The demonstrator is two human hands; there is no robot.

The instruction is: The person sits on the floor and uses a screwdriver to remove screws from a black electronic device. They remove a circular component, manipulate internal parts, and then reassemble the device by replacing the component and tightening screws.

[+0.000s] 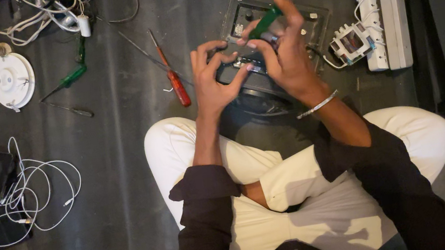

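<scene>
Green-handled screwdriver (pixel 264 23) is gripped by the right hand (pixel 283 56) above a dark rectangular switch box (pixel 251 13) on the floor; the left hand (pixel 213 78) pinches a small metal part (pixel 241 64), fingers narrow.

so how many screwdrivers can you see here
3: a green-handled screwdriver in the right hand, a red-handled screwdriver on the mat left of the left hand, another green one farther left. Others may hide among the cables.
</scene>
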